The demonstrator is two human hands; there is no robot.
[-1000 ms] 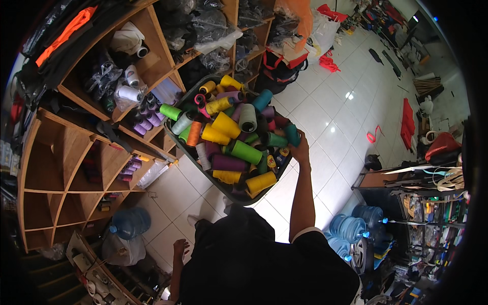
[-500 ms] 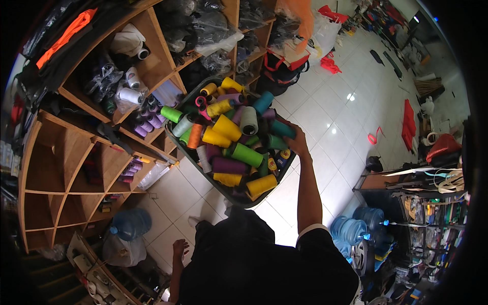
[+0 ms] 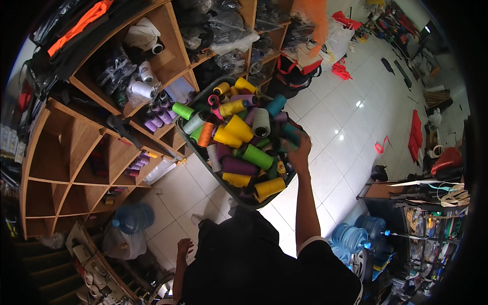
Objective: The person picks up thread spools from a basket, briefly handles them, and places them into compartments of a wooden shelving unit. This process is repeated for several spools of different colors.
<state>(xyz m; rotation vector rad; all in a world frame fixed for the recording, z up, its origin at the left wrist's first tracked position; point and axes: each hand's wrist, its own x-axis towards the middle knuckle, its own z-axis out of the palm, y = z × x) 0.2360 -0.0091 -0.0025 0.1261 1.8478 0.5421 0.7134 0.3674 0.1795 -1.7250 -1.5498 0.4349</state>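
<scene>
A dark bin (image 3: 222, 184) full of thread cones and spools stands in front of me. Among them lie a green cone (image 3: 255, 156), a yellow cone (image 3: 239, 128), a purple cone (image 3: 239, 166), an orange cone (image 3: 206, 134) and a grey cone (image 3: 261, 123). At the bin's right side, my right hand (image 3: 301, 151) reaches in beside a teal cone (image 3: 291, 133). Its fingers are blurred and partly hidden, so whether they grip a cone cannot be told. My left hand (image 3: 185, 247) hangs low at my left side, fingers loosely apart, holding nothing.
Wooden cubbies (image 3: 61, 147) line the left, with purple spools (image 3: 157, 118) in one compartment. A blue water jug (image 3: 133, 217) stands below them. More water jugs (image 3: 349, 236) are at the right. A black bag (image 3: 297, 76) sits beyond the bin; red cloth (image 3: 415, 134) lies on the tiled floor.
The view has shifted slightly, so the scene sits farther right. My right hand has moved a little nearer to me along the bin's right side. My left hand still hangs low.
</scene>
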